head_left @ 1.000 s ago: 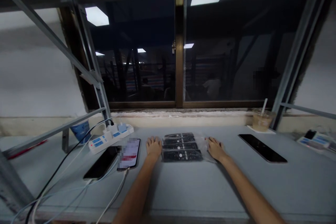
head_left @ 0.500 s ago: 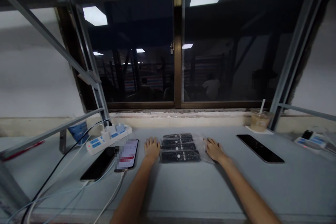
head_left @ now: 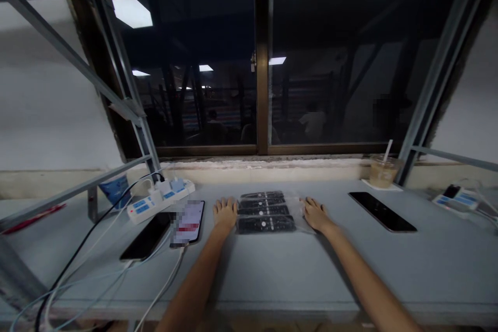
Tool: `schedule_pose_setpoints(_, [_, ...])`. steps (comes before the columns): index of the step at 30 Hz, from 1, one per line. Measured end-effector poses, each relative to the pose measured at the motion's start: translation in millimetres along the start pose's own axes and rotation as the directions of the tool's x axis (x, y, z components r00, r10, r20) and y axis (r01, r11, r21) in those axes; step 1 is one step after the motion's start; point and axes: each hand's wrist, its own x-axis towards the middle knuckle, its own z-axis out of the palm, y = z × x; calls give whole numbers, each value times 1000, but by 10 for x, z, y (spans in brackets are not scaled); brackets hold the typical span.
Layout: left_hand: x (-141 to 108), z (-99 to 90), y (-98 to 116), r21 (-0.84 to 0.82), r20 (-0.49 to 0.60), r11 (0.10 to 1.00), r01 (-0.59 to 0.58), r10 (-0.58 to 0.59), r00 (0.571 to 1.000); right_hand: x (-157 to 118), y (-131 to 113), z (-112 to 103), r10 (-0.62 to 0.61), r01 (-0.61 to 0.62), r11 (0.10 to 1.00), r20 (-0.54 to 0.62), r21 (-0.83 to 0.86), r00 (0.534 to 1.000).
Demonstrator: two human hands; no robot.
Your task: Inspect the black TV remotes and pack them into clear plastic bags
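Several black remote controls point(head_left: 266, 224) in clear plastic sleeves lie crosswise on the desk, one behind another, with their rows close together. My left hand point(head_left: 225, 211) rests palm down at their left ends, fingers stretched forward and slightly apart. At the other side, my right hand point(head_left: 316, 213) lies over the loose clear plastic point(head_left: 299, 212) that extends past the right ends. Its fingers point forward and left and look spread rather than closed. Neither hand is lifting a remote.
Left of my hands, a lit phone point(head_left: 189, 223) and a dark phone point(head_left: 146, 238) are on charging cables near a white power strip point(head_left: 161, 199). To the right are another phone point(head_left: 383, 211), an iced drink cup point(head_left: 383, 172) and a second power strip point(head_left: 457, 199). A window point(head_left: 202, 88) stands behind.
The whole view has shifted slightly, so the desk sits a little higher in it. The remote rows appear drawn closer together between my hands, which stay at both ends.
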Motion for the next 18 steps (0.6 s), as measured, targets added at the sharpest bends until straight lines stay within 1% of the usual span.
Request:
schedule_pose_setpoints(4, [28,-53,55,-209,-68,978,-20,6,998,-11,-12,-29,4,-4,1000,17,0,1000])
schedule_pose_setpoints(6, [47,-89,89,-284,-112,954,-99,69,991,-18,-19,-49,3,-3,1000,25,1,1000])
schedule_pose_setpoints(7, [52,-110,106,-331,-136,930,-162,123,983,-22,-22,-59,2,-2,1000,29,1,1000])
schedule_pose_setpoints(8, [52,-132,121,-392,-162,889,-235,185,969,-26,-25,-70,-1,1,1000,33,2,999])
schedule_pose_setpoints(10, [30,-179,153,-494,-208,777,-389,329,921,-33,-27,-89,-7,7,1000,41,3,999])
schedule_pose_setpoints(12, [-26,-225,193,-511,-221,701,-498,452,864,-37,-28,-104,-15,14,1000,47,5,999])
schedule_pose_setpoints(13, [-66,-246,218,-493,-217,689,-531,494,842,-38,-28,-109,-17,16,1000,49,5,999])
schedule_pose_setpoints(15, [-160,-276,281,-434,-181,704,-563,544,820,-37,-28,-116,-16,16,1000,52,7,999])
schedule_pose_setpoints(16, [-209,-283,317,-409,-150,711,-572,565,811,-34,-28,-117,-16,15,1000,53,7,998])
schedule_pose_setpoints(18, [-295,-277,392,-372,-44,713,-594,626,778,-25,-25,-114,-17,17,1000,55,7,998])
